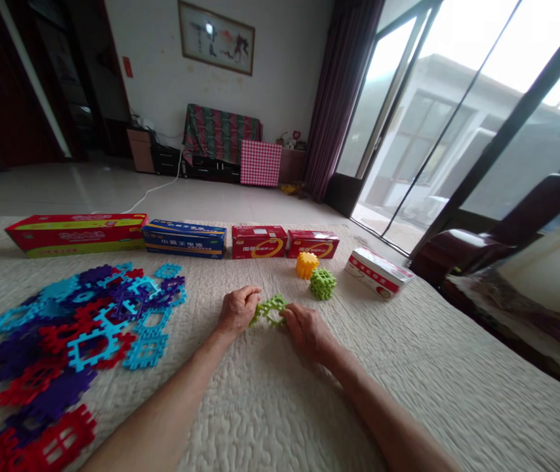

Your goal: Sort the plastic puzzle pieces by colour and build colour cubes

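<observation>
Green interlocking plastic tiles [274,309] with notched edges are held between my two hands, just above or on the quilted cover. My left hand [239,311] has its fingers closed on their left end. From the right, my right hand [306,329] grips the other end. Beyond my right hand stands a green cube [322,284] made of similar tiles, and behind it a yellow block [307,265] of the same notched kind. To the left lies a loose pile of blue, purple and red notched tiles [94,344]. My fingers hide part of the green tiles.
A row of boxes crosses the far side: a long red and yellow-green box [80,235], a blue box [184,238] and two red boxes [259,242]. A white and red box [378,273] sits at the right. Beyond the cover's right edge is a dark wooden armchair [461,246].
</observation>
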The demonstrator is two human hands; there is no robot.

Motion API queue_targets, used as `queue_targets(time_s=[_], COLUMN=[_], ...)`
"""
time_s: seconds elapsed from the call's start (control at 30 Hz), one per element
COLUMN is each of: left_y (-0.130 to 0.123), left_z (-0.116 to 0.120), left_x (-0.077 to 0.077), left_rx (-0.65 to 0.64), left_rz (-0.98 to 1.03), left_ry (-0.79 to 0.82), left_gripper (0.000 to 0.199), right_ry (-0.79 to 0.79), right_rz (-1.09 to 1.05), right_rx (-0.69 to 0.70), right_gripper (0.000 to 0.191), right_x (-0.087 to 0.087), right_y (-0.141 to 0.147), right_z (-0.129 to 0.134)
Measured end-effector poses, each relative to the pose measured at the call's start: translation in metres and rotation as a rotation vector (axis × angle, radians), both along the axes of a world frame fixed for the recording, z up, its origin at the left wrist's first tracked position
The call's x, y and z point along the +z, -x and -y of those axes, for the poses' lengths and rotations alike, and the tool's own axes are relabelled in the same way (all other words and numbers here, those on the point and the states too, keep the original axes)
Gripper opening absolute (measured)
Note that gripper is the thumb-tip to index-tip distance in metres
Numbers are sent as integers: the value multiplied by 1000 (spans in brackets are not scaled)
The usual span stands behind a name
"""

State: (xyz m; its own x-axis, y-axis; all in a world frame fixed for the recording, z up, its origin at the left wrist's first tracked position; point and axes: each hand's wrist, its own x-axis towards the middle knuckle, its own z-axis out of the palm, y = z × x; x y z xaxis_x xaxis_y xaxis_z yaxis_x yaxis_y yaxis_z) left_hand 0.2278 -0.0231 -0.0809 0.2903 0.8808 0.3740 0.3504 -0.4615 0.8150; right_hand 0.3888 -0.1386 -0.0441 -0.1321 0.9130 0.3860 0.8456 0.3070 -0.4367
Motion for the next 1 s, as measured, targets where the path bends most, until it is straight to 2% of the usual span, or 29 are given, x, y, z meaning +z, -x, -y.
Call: queue_targets(time_s=[0.13, 0.37, 0.43, 0.53, 0.7, 0.87, 1.0], left_y=[0, 0, -1, -1, -1, 0, 0], left_z=[1, 1, 1, 1, 1, 0, -2], left_x=[1, 0, -1, -1, 1, 0, -4], left_rx=[-5, -10, -10, -12, -14, -10, -14], left_rz=[3, 13, 15, 24, 12, 1, 6], left_ry=[12, 42, 43, 46, 45, 37, 42], left_gripper=[26, 27, 27, 28, 28, 28, 28], right_ry=[143, 376, 337, 221, 261, 241, 233], right_rz=[-87, 77, 134, 183, 234, 279, 289], right_rx=[-22, -15, -51, -194, -416, -453, -402], right_gripper=[33, 38, 36, 33, 40, 41, 27], right_x=[7, 21, 23, 27, 29, 15, 9], right_y=[-11, -33, -37, -36, -12, 26, 29], right_z=[0, 5, 6, 7, 12, 17, 14])
